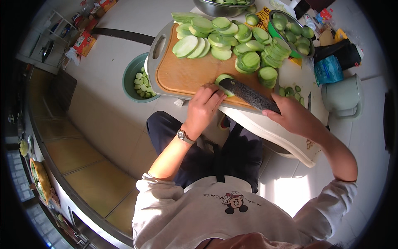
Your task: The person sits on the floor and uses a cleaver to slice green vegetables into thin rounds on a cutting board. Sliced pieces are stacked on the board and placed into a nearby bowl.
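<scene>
On the wooden cutting board (186, 73) with a grey rim, my left hand (205, 101) presses its fingertips against a pale green vegetable piece (224, 78), which looks like a squash or radish. A dark, speckled knife (248, 95) lies across that piece, its near end gripped by my right hand (289, 112). The knife's cutting edge is hidden from this angle. Several oval green slices (220, 40) are spread in overlapping stacks along the far half of the board. Another stack of round slices (268, 76) stands near the board's right edge.
A green basin (128, 81) with small slices stands left of the board. Beyond it are a steel bowl (224, 10) of slices and a green-sided colander (272, 32) of whole vegetables. Small slices and a narrow blade (309, 101) lie at right, near a pale mug-like container (339, 96).
</scene>
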A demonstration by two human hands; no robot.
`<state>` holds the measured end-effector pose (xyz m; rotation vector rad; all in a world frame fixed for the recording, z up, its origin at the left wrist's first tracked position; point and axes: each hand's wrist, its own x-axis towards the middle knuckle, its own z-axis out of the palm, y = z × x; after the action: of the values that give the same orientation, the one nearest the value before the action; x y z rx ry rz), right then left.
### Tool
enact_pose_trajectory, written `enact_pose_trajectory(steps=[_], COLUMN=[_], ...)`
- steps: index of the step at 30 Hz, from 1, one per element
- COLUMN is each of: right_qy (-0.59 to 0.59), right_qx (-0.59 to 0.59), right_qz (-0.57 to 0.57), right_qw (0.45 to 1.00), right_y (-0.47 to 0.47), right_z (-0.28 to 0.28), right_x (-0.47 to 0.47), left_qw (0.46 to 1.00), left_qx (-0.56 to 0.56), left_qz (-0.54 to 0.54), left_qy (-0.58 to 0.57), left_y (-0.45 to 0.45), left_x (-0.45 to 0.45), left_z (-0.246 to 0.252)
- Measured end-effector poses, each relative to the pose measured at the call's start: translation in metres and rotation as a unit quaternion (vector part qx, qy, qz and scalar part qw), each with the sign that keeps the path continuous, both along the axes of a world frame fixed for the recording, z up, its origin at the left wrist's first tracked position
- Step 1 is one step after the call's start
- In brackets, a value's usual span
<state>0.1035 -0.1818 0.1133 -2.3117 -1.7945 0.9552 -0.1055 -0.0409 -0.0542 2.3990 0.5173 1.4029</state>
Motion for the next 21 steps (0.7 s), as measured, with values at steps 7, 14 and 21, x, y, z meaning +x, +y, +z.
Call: enact_pose_trajectory(steps=[7, 14, 21], right_qy=[-0.019, 0.002, 0.107], right_qx=[0.032, 0.006, -0.028], right_qz=[0.013, -0.050, -0.221], right_qw=[0.999, 0.999, 0.969], right_y=[-0.008, -0.064, -0.103], right_z=[-0.002, 0.021, 0.016], right_x=[0.003, 0.014, 0.013], left_qw=[1.000, 0.996, 0.948], left_qx=[0.007, -0.046, -0.103], left_qz=[0.006, -0.029, -0.170], left_qy=[0.006, 0.068, 0.247], left_y=[0.000, 0.010, 0.054], left_x=[0.000, -0.005, 0.010], left_z=[0.004, 0.015, 0.045])
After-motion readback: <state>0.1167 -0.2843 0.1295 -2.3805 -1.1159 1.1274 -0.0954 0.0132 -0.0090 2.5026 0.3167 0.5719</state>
